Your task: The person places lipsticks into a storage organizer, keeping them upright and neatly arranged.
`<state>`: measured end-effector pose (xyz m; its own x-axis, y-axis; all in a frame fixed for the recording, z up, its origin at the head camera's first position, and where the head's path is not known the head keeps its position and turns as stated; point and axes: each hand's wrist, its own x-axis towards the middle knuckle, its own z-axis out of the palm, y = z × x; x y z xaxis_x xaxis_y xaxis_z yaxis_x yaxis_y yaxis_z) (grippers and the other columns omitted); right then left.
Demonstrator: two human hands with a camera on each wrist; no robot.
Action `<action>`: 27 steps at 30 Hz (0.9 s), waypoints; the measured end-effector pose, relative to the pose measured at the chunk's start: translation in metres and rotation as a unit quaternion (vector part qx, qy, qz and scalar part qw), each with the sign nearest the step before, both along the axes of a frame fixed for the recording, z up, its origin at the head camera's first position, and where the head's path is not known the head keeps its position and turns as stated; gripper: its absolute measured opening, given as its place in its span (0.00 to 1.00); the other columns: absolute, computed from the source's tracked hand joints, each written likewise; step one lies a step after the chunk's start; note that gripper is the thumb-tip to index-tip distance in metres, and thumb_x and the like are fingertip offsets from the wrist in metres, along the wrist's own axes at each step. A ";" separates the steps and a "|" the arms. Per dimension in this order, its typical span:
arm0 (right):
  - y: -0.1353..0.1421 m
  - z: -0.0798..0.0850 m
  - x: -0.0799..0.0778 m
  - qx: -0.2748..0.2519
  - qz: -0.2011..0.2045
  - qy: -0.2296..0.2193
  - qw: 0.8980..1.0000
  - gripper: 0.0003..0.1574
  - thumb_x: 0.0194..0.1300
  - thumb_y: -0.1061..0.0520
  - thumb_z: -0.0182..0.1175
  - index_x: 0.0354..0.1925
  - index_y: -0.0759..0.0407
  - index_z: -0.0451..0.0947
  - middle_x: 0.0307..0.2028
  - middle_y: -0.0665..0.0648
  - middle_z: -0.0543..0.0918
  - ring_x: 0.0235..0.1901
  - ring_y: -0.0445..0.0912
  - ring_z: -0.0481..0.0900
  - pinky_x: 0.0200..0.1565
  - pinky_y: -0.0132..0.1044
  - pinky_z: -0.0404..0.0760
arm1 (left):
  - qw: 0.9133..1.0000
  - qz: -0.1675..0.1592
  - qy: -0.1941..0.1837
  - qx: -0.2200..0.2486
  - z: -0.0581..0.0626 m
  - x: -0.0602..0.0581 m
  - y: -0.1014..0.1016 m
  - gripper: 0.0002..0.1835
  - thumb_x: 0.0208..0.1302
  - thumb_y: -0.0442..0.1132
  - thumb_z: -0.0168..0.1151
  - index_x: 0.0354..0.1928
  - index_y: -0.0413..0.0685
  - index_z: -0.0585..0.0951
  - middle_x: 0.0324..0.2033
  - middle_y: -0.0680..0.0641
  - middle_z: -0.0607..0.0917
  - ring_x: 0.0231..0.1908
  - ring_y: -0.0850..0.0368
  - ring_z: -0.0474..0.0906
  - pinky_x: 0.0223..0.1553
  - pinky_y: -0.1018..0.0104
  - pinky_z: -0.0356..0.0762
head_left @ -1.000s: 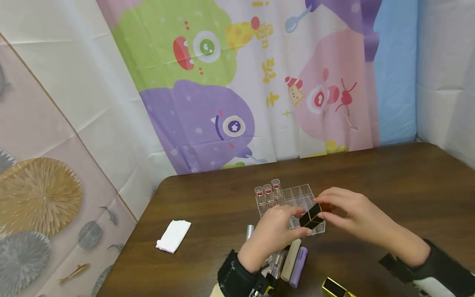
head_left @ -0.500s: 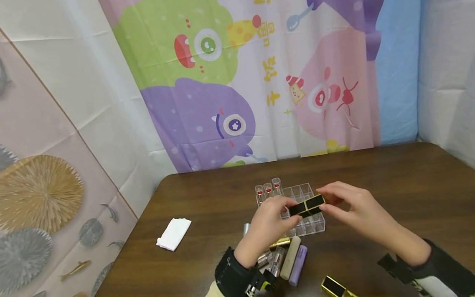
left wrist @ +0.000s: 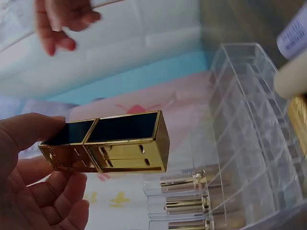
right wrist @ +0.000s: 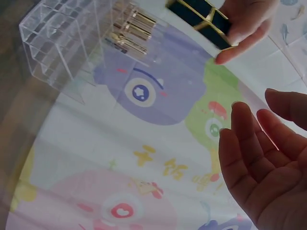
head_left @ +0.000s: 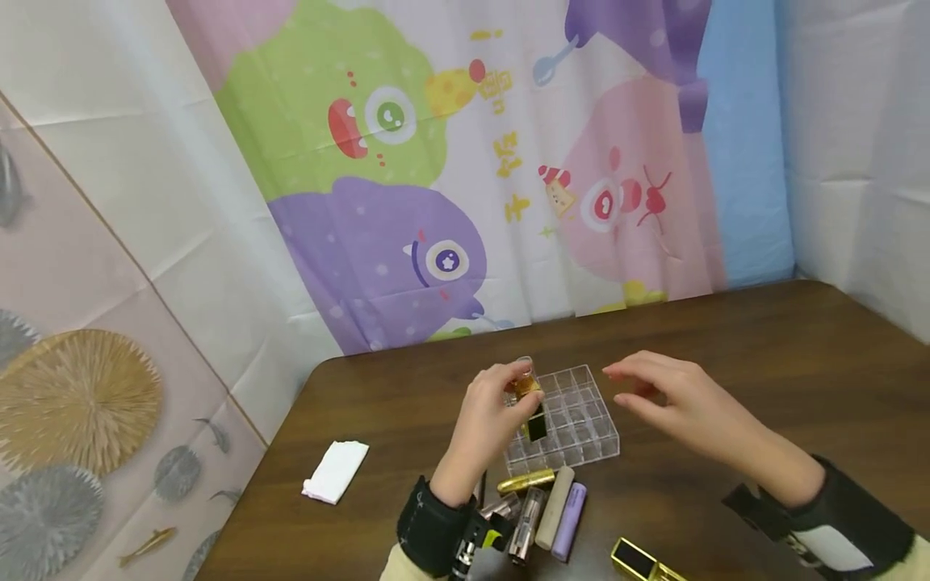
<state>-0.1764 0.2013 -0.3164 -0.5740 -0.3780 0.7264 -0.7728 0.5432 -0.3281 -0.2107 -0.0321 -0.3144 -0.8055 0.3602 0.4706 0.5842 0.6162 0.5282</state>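
Observation:
My left hand (head_left: 485, 411) pinches a black and gold square lipstick (left wrist: 122, 141) between thumb and fingers, over the left side of a clear divided lipstick organizer (head_left: 592, 432). In the left wrist view the lipstick lies sideways, its black cap and base meeting at a gold seam. My right hand (head_left: 672, 395) is held in the air right of the organizer, thumb and fingers apart, with nothing in it. Several clear-capped lipsticks with gold bands (left wrist: 184, 205) stand in the organizer's compartments; in the head view my left hand mostly hides them.
In front of the organizer lie a gold tube (head_left: 526, 481), a beige tube (head_left: 555, 508), a purple tube (head_left: 569, 522) and a clear lipstick (head_left: 526, 524). Another gold and black lipstick (head_left: 635, 558) lies near the front edge. A folded white tissue (head_left: 336, 472) is at left.
Both hands held the lipstick above the organizer earlier. The right hand has let go, and the left hand has carried the lipstick leftward and turned it. The head view has shifted slightly.

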 end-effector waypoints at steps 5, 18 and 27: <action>-0.001 0.005 0.000 0.015 0.006 -0.001 1.000 0.21 0.46 0.70 0.66 0.41 0.61 0.78 0.35 0.51 0.81 0.28 0.31 0.73 0.29 0.28 0.76 | 0.996 0.021 -0.019 -0.081 0.013 -0.021 0.011 0.20 0.56 0.42 0.64 0.51 0.42 0.78 0.36 0.45 0.82 0.35 0.55 0.76 0.34 0.67 0.73; 0.002 0.008 0.004 0.034 0.026 0.003 0.999 0.15 0.48 0.70 0.65 0.38 0.61 0.79 0.34 0.50 0.81 0.28 0.31 0.72 0.30 0.26 0.75 | 0.967 0.028 -0.039 -0.252 0.023 -0.068 0.042 0.10 0.58 0.44 0.63 0.24 0.47 0.81 0.20 0.52 0.78 0.20 0.61 0.68 0.23 0.71 0.62; 0.007 0.010 0.009 0.051 0.020 -0.016 0.998 0.13 0.52 0.67 0.64 0.38 0.58 0.80 0.34 0.46 0.80 0.29 0.30 0.72 0.29 0.27 0.74 | 0.968 -0.027 -0.097 -0.228 0.027 -0.078 0.046 0.07 0.56 0.37 0.64 0.36 0.43 0.83 0.31 0.47 0.82 0.28 0.58 0.75 0.30 0.69 0.71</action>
<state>-0.1676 0.2084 -0.3061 -0.5801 -0.4712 0.6644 -0.7839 0.5445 -0.2984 -0.2889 0.0134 -0.2874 -0.8367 0.5393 0.0951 0.5396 0.7824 0.3109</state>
